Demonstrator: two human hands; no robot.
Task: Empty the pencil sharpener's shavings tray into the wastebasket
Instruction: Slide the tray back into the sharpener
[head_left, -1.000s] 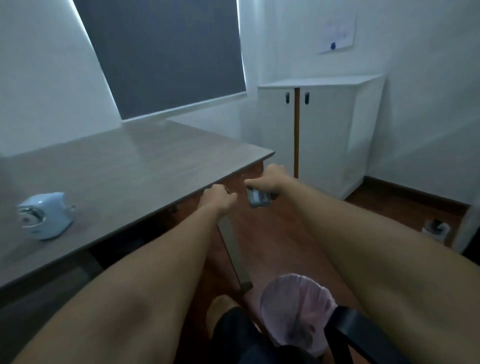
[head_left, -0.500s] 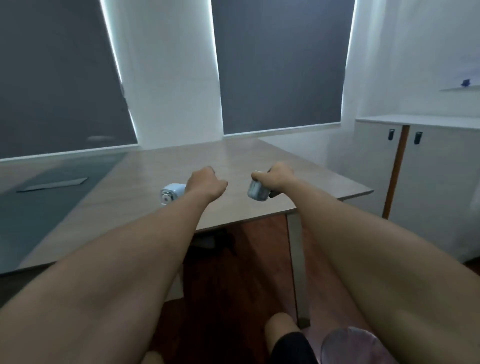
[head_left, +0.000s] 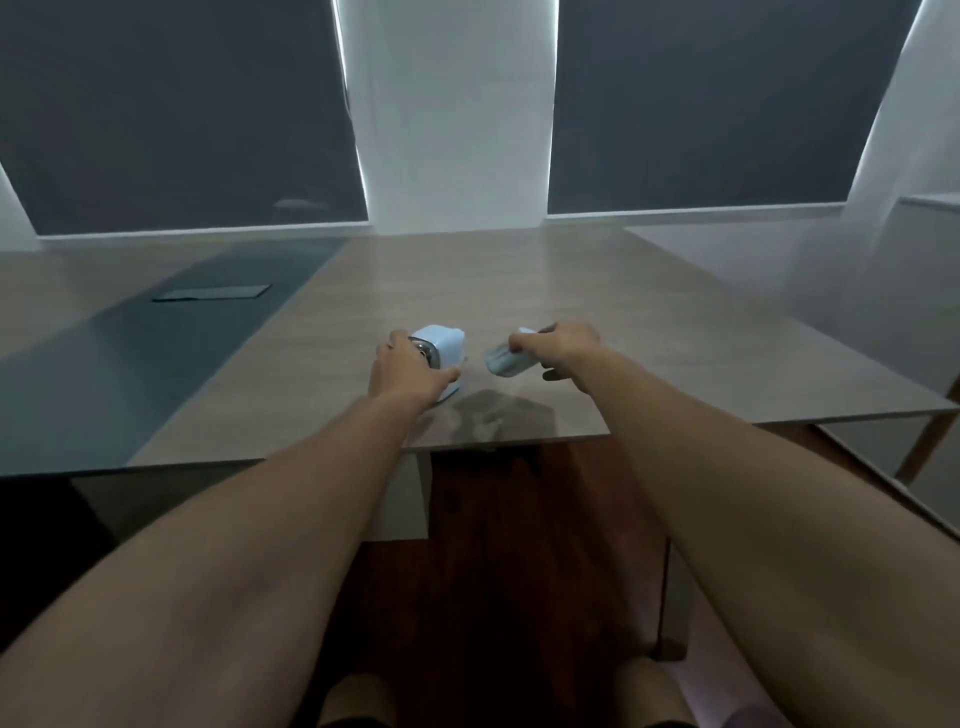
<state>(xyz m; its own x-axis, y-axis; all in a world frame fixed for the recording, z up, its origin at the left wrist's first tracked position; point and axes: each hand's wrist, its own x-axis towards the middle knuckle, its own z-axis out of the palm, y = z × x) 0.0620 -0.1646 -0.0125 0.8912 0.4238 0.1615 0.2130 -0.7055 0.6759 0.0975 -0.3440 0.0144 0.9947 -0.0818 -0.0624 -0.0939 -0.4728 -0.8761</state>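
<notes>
— Moved since earlier? Left hand (head_left: 402, 371) now wrapped around pencil sharpener (head_left: 441, 347), near table's (head_left: 649, 332) front edge.
— And right hand (head_left: 563, 349)? Clamped on shavings tray (head_left: 505, 360), just beside sharpener, above tabletop.

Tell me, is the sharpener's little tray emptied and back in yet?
Emptied: can't tell, since the wastebasket isn't in view. Back in: not yet. The right hand holds the tray above the table, apart from the pencil sharpener, which the left hand steadies. Probably left: sliding the tray into the sharpener.
</notes>
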